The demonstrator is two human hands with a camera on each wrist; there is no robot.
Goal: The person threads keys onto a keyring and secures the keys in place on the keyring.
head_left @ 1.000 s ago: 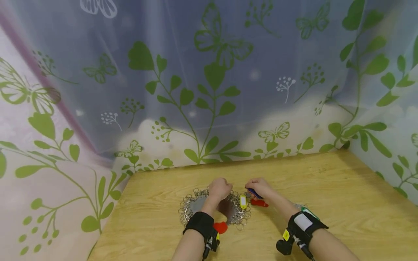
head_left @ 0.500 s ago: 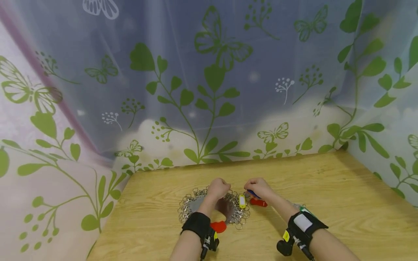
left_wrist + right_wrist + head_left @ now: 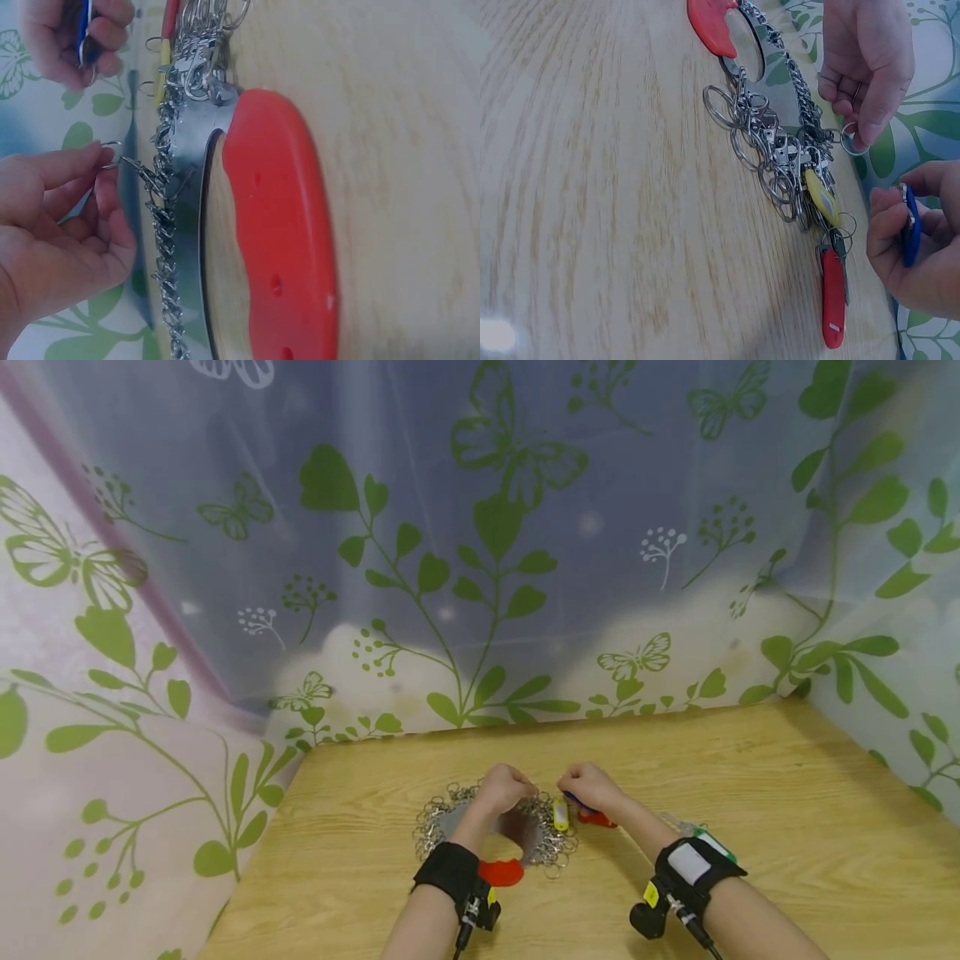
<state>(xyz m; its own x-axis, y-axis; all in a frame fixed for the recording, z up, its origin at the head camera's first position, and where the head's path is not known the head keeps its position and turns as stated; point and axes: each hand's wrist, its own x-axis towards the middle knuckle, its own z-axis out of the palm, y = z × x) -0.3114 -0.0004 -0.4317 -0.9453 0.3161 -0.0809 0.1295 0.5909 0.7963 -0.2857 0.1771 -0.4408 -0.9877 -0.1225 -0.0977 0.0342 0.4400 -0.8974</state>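
My left hand (image 3: 504,789) pinches a metal split ring (image 3: 110,143) between thumb and finger. A small clasp links this ring to the rim of a round metal key holder (image 3: 193,169), which has a crescent-shaped red handle (image 3: 281,225). Many clasps and rings (image 3: 780,161) hang around the holder's rim. Close by on the right, my right hand (image 3: 592,787) holds a blue key tag (image 3: 910,229) in curled fingers, its small metal ring near the fingertips. A gap separates the two hands.
A yellow key tag (image 3: 823,199) hangs at the holder's right side, with a red key tag (image 3: 832,296) beside it. Near my right wrist lies a green tag (image 3: 714,843) on the wooden table (image 3: 337,868). Patterned curtains (image 3: 405,568) enclose the table's back and sides.
The head view has shifted slightly. My left hand's fingers reach a little further right, nearer the right hand. Both hands keep their grip, and the tags stay about where they were.
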